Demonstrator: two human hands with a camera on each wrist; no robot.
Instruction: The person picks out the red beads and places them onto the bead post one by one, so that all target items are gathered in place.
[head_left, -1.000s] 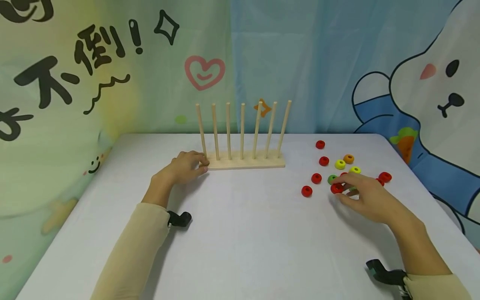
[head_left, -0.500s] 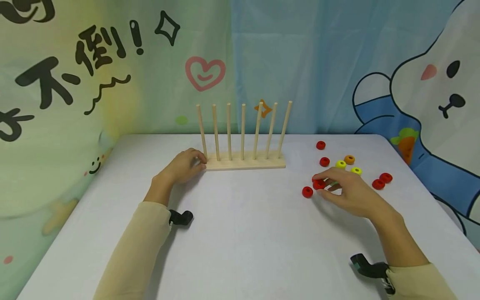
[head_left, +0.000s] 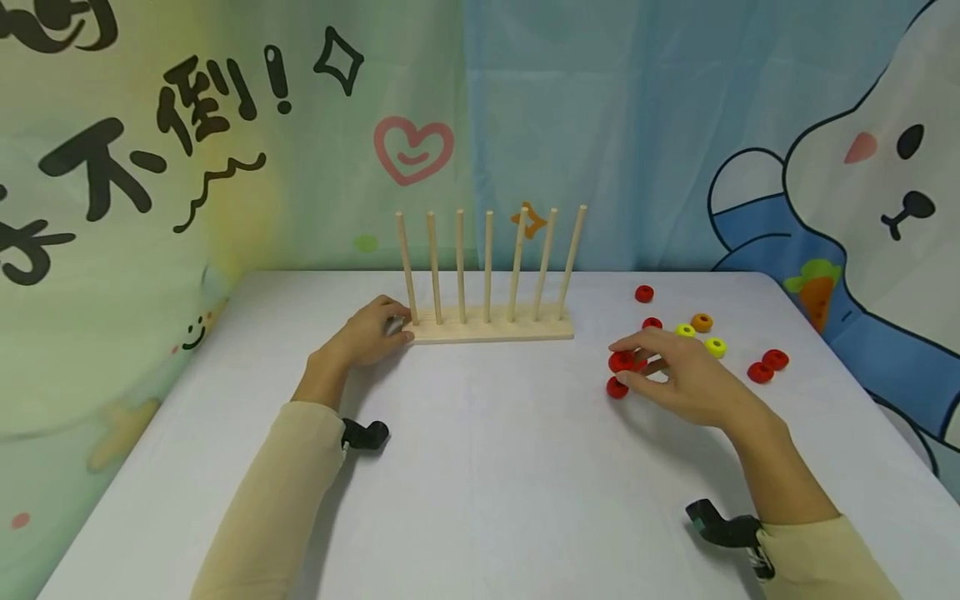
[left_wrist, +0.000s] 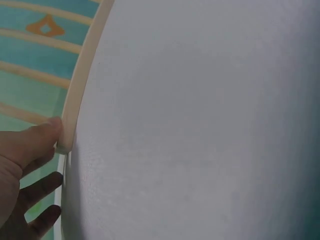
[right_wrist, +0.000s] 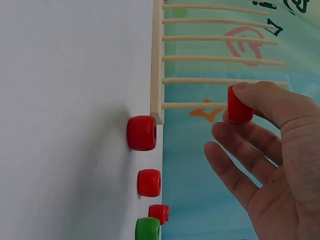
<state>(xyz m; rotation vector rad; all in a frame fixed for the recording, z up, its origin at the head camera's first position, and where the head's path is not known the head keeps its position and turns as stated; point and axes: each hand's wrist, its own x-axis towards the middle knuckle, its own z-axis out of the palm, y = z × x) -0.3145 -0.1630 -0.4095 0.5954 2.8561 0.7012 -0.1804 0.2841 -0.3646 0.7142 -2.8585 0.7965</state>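
A wooden peg rack (head_left: 495,332), with several upright dowels on a flat base, stands near the back of the table. My left hand (head_left: 366,332) grips the base's left end; in the left wrist view the thumb (left_wrist: 47,132) lies against that end. To the right of the rack, my right hand (head_left: 686,379) pinches a red bead (right_wrist: 240,106) between thumb and index finger, the other fingers spread loosely. In the head view this bead hangs just above another red bead (head_left: 617,388) on the table. The hand hides part of the bead group.
Loose beads lie on the right of the white table (head_left: 480,475): several red ones, such as a far red bead (head_left: 644,293), a yellow bead (head_left: 716,347) and an orange bead (head_left: 702,322). A green bead (right_wrist: 147,229) shows in the right wrist view. A printed curtain (head_left: 555,125) hangs behind.
My right hand has moved left with the red bead, away from the middle of the bead group towards the rack. The left hand stays at the rack's end.
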